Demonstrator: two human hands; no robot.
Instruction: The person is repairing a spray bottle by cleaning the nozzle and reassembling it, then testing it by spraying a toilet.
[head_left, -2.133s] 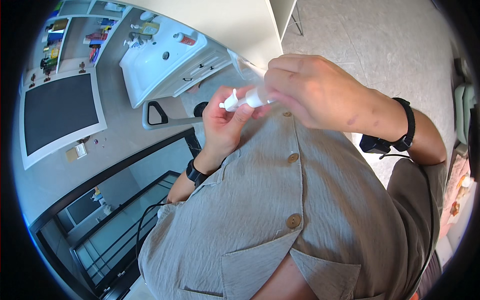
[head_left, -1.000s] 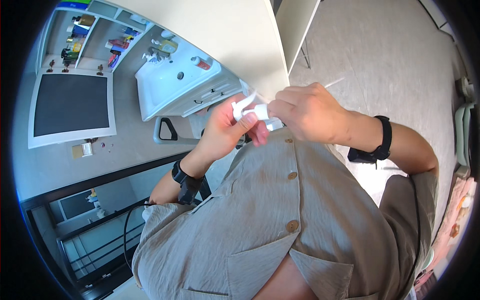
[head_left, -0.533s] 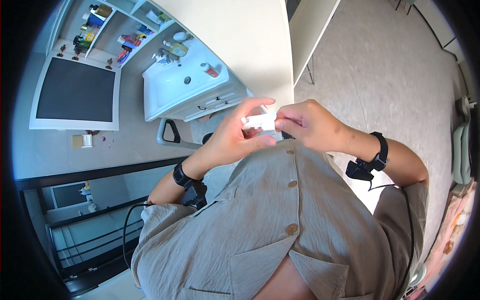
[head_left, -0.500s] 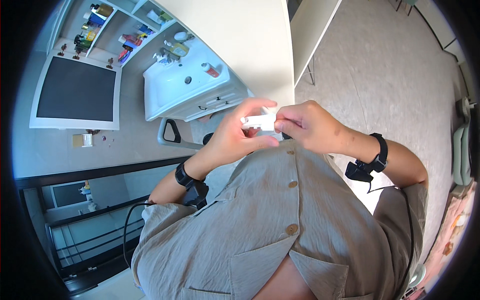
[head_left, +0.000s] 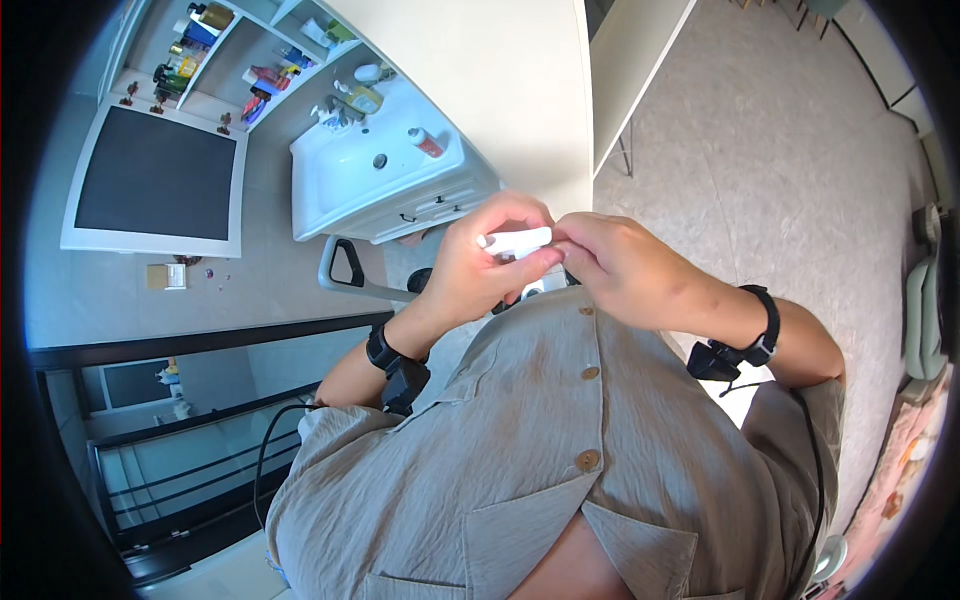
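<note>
A small white tube [head_left: 517, 240] lies across the fingers of my left hand [head_left: 480, 262], held in front of my chest. My right hand [head_left: 625, 270] meets it from the right, its fingertips pinching the tube's right end. Both hands are closed on the tube, just above the top button of my grey-beige shirt [head_left: 560, 440]. A black band sits on each wrist.
A white washbasin cabinet [head_left: 385, 170] stands ahead with a red-capped bottle on it. Shelves [head_left: 250, 50] with several bottles are beyond it, a dark mirror [head_left: 155, 180] to the left. A black-framed glass door [head_left: 190, 440] is at lower left, tiled floor [head_left: 760, 150] to the right.
My hands have come together and lowered toward my chest; the white tube now lies level between them. The view has tilted, so the basin and mirror sit lower in the picture.
</note>
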